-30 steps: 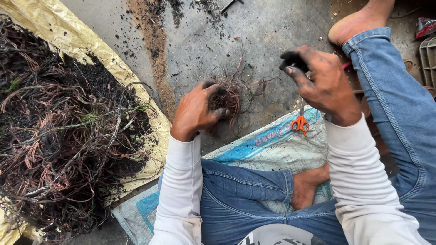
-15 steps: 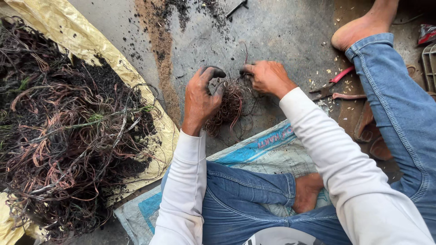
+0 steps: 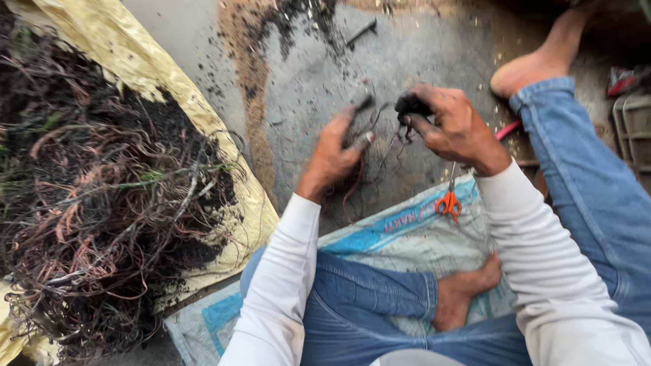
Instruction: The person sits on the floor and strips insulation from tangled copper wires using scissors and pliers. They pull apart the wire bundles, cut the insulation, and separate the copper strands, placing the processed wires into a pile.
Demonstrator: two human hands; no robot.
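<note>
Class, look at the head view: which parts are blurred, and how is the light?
Head view: even, soft daylight, no glare; both hands, left hand and right hand, are motion-blurred, as is the dark wire bundle; the wire pile is slightly soft.

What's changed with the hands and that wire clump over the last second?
Half a second ago both hands pressed on the wire clump together. Now the right hand has lifted a little and pinches a dark piece, thin strands trailing down; the left hand has tilted up, gripping the wire clump. The big wire pile on the yellow sheet and the orange-handled scissors stayed put.
</note>
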